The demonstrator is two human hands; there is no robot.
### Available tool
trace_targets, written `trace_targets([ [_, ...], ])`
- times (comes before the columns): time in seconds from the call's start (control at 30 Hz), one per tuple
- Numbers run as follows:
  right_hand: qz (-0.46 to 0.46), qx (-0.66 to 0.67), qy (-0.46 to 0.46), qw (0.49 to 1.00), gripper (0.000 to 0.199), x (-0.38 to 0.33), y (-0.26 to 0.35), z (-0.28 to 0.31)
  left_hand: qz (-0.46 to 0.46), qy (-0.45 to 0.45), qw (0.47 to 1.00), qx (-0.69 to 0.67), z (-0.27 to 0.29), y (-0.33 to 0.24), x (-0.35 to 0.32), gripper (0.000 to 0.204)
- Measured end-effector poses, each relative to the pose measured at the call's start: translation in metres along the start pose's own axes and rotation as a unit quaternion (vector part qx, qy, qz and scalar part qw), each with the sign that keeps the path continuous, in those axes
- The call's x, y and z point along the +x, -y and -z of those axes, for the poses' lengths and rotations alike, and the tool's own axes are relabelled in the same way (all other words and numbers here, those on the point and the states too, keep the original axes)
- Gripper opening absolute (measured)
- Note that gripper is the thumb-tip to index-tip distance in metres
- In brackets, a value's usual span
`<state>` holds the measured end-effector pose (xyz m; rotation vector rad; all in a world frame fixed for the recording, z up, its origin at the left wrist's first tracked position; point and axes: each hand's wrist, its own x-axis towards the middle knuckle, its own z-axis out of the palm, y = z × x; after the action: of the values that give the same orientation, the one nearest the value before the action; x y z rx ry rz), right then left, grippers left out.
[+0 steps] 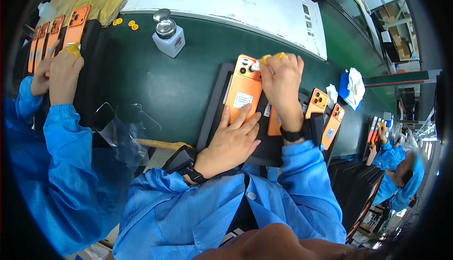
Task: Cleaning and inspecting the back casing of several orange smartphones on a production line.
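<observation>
An orange phone (248, 84) lies back side up on a black foam tray (213, 113), with a white label on its back and several camera lenses at its far end. My left hand (229, 144) rests on its near end, fingers stretched apart and touching the label's lower edge. Near the lenses, my right hand (283, 80) pinches a small white wipe (255, 66) against the phone's far right corner. Yellow finger cots cover some of its fingertips. Most of the wipe is hidden by the fingers. Beside my right wrist sit more orange phones (318, 100), partly covered by my arm.
A white pump bottle (170, 40) stands at the back left near loose yellow finger cots (133, 25). White tissues (355, 88) stick out of a blue box to the right. Co-workers' hands (66, 73) handle phones at far left; another person (398, 168) sits at right.
</observation>
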<state>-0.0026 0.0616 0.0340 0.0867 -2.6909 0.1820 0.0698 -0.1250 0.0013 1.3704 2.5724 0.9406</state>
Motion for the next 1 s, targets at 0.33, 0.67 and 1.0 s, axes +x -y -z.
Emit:
trace_targets([
  [0.33, 0.092, 0.028, -0.105, 0.990, 0.006, 0.007, 0.028, -0.036, 0.007, 0.019, 1.000, 0.003, 0.002, -0.001, 0.005, 0.042],
  [0.67, 0.070, 0.036, -0.088, 0.993, 0.005, -0.026, 0.033, -0.028, 0.005, 0.058, 0.998, -0.001, 0.001, -0.001, 0.003, 0.042],
  [1.0, 0.010, 0.017, -0.062, 0.998, 0.011, -0.035, 0.007, -0.025, -0.009, 0.007, 1.000, 0.000, 0.002, 0.001, 0.005, 0.041],
])
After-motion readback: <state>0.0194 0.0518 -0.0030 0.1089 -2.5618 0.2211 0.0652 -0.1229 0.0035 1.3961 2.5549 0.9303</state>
